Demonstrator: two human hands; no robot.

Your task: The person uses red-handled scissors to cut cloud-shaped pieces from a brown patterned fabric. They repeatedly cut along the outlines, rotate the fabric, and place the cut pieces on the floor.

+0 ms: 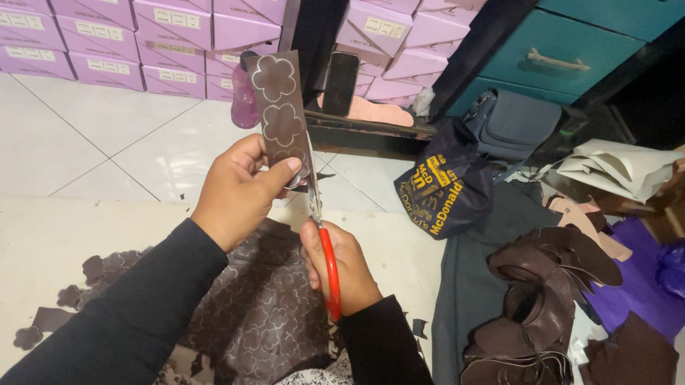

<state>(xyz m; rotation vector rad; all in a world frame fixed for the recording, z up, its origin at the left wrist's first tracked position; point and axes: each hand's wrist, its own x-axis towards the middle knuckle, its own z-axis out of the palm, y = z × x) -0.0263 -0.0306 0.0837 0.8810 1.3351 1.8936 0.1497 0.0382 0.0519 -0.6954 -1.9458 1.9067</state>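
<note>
My left hand pinches a narrow dark brown strip of leather-like material, held upright, with flower outlines drawn on it in white. My right hand grips scissors with red handles, and their blades meet the strip's lower end beside my left thumb. Below both hands lies a larger dark brown sheet marked with the same flower outlines. Both arms wear black sleeves.
Small brown offcuts lie at the left on the pale floor. Curled brown pieces are piled at the right, with a purple sheet beyond. A dark printed bag and stacked lilac boxes stand behind.
</note>
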